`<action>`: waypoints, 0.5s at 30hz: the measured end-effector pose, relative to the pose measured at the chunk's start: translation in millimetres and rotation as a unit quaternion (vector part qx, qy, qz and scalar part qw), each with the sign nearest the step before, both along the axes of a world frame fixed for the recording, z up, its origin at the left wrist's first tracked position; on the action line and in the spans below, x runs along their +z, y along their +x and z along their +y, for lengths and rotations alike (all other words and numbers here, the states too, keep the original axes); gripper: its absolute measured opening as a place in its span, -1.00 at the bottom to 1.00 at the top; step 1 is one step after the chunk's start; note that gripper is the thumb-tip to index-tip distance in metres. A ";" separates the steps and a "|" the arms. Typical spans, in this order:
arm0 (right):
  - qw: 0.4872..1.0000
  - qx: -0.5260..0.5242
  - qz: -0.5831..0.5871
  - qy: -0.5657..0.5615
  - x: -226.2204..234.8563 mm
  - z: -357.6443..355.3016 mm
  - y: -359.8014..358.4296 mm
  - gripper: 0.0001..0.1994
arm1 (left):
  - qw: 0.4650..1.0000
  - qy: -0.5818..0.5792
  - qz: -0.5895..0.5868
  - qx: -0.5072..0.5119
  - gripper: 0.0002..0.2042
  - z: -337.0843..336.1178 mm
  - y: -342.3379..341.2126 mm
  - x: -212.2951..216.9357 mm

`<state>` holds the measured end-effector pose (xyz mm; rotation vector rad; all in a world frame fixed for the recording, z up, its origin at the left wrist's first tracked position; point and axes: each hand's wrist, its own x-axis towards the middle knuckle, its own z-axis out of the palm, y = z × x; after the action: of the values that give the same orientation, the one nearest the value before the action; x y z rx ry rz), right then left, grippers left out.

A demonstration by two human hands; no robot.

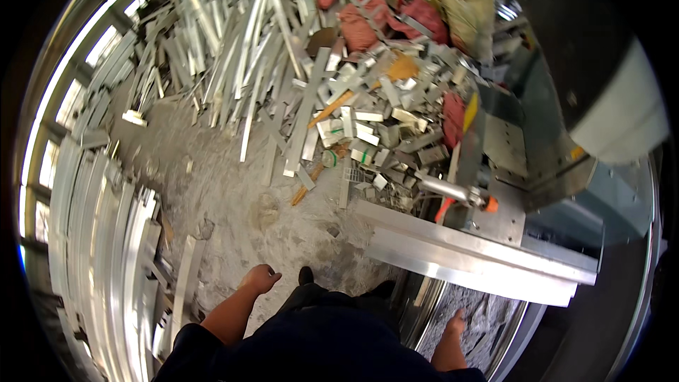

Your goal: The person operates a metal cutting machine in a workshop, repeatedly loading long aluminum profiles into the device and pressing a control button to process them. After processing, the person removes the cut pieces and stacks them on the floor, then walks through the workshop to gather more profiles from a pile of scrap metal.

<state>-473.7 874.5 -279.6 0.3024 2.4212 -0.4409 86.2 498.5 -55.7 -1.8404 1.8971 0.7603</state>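
- I see a grey, dusty floor (233,191) with marks and stains, and it bends at the edges of my round view.
- A row of bright windows (71,102) runs up the left side of the room.
- A big blue-grey machine (629,198) fills the right side.
- A messy heap of long bars (284,32) lies on the floor at the top, pointing many ways.
- More long silver strips (99,240) lie close together on the left, side by side.
- A pile of short metal bits (368,117) spreads over the floor in the middle.
- The long silver metal (460,262) lies across the machine's near side, ahead of the right hand. I cannot tell if it is one piece or two.
- Red bags (357,28) and a yellowish bag (470,21) sit at the back of the pile.
- A shiny rod (449,187) with an orange end is above the long metal.
- The person's left hand (262,279) is over the floor, fingers bent in; I cannot tell how closed it is.
- The right hand (458,322) is over a grey, scrap-covered strip (484,315), near the long metal. I cannot tell if it is open or closed.
- One dark shoe (305,276) shows on the floor.
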 end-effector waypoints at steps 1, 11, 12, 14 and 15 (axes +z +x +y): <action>1.000 -0.004 0.005 -0.007 9.7 -9.3 7.7 -0.22 | 1.000 0.018 -0.005 0.023 -0.48 -6.0 2.5 8.5; 0.981 0.024 0.077 -0.179 67.5 -97.0 78.9 -0.55 | 0.989 0.080 0.098 0.082 -0.39 -29.7 189.9 -95.8; 0.974 -0.008 -0.008 -0.226 71.7 -119.3 100.2 -0.55 | 0.984 0.103 0.097 0.106 -0.39 -23.4 217.8 -103.1; 0.972 0.047 -0.134 -0.186 91.5 -155.8 144.8 -0.57 | 0.975 0.102 0.115 0.162 -0.39 -8.8 270.4 -125.2; 0.966 0.074 -0.177 -0.174 100.6 -170.8 169.5 -0.56 | 0.970 0.103 0.124 0.183 -0.39 -4.8 294.4 -138.0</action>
<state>-304.2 703.7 -179.0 0.0391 1.9597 -0.6717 380.6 493.8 -193.6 -2.0627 1.5518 1.3124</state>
